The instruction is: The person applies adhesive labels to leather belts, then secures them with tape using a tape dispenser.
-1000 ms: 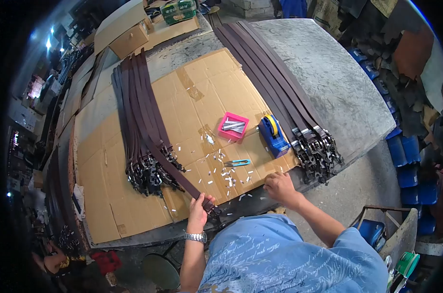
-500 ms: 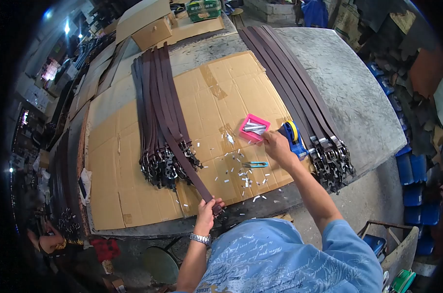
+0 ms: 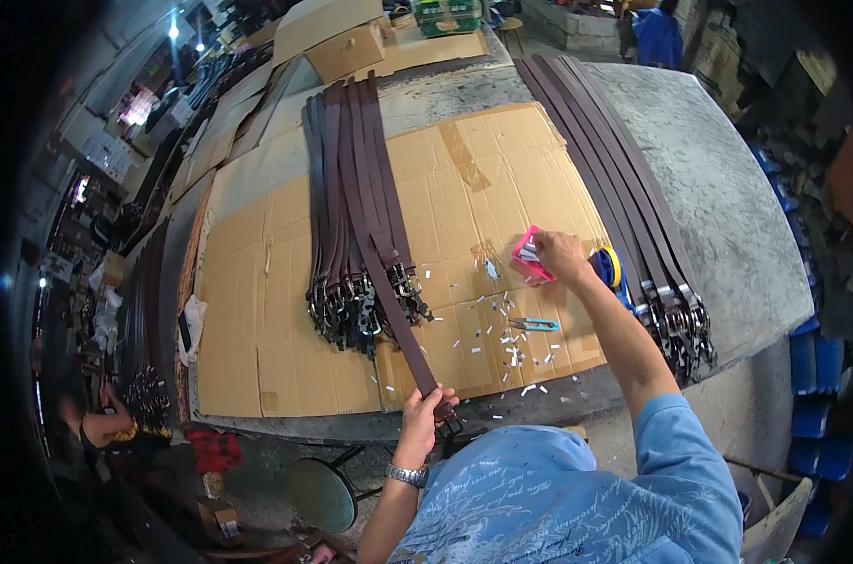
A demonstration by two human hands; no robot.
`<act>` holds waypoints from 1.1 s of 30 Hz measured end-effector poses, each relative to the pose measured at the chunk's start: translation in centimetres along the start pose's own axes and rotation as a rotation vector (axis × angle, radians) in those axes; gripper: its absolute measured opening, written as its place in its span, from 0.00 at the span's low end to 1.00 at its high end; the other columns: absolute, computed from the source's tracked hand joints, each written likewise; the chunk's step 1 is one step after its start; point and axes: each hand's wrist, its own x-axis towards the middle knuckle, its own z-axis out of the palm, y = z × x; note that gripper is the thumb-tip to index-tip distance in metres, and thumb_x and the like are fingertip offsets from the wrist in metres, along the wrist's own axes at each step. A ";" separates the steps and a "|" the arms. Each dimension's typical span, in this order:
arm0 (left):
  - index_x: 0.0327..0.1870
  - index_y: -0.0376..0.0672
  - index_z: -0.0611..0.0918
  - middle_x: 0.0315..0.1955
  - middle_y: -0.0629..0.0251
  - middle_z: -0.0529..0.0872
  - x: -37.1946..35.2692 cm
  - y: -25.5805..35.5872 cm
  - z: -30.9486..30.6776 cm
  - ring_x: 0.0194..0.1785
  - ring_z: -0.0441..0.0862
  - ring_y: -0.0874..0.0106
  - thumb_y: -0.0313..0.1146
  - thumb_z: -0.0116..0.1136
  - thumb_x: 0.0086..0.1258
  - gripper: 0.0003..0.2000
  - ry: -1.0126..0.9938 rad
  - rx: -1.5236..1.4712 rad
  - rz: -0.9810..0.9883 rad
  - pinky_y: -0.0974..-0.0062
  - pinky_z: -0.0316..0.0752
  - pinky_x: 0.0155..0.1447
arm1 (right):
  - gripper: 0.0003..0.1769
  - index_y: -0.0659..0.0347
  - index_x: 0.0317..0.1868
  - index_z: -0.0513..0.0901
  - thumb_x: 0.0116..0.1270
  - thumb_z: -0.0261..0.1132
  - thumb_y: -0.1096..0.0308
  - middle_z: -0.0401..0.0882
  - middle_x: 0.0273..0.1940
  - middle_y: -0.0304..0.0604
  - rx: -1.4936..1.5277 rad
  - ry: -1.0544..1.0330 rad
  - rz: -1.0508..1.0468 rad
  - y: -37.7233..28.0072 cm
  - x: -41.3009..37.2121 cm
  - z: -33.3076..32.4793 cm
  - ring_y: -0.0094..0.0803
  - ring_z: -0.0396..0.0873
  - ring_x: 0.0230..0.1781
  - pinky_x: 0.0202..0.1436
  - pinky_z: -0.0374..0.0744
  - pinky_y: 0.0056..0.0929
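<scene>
My left hand [image 3: 424, 420] is closed around the buckle end of a dark brown belt [image 3: 395, 318], at the table's near edge. The rest of that belt runs away over a pile of belts [image 3: 330, 207] with metal buckles at the near end. My right hand [image 3: 560, 256] is over a pink tray [image 3: 543, 277] of small pale strips, its fingers drawn together inside the rim. Whatever those fingers hold is hidden. Beside that hand stands a blue tape dispenser [image 3: 609, 269] with a yellow ring. Blue thread snips [image 3: 536, 324] lie nearer me.
Cardboard [image 3: 248, 310] covers much of the table, with small white scraps [image 3: 513, 355] scattered on it. A second row of belts [image 3: 624, 188] lies at the right. Cardboard boxes [image 3: 346, 52] stand at the back. A stool [image 3: 321, 495] is below the near edge; another person [image 3: 105, 423] sits at the left.
My right hand has moved from the tray's near right corner to over its inside. My left hand still grips the belt. The whole view has shifted, so the table appears farther right.
</scene>
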 end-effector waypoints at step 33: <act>0.48 0.36 0.79 0.35 0.68 0.83 -1.7 7.4 6.5 0.36 0.80 0.80 0.27 0.64 0.65 0.12 -0.248 0.155 0.303 0.81 0.76 0.43 | 0.18 0.57 0.58 0.73 0.68 0.63 0.70 0.80 0.40 0.38 1.121 -0.041 0.141 -14.3 -19.6 -8.6 0.25 0.78 0.38 0.38 0.76 0.24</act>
